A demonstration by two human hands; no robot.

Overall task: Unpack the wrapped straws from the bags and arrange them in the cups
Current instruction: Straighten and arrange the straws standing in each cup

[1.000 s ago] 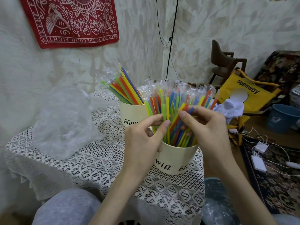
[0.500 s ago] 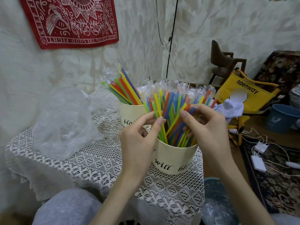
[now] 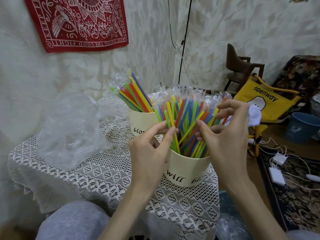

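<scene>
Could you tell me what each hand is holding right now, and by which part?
The left hand pinches a yellow-green straw mid-length; the right hand touches the straws in the near cup, with no clear grip visible.
</scene>
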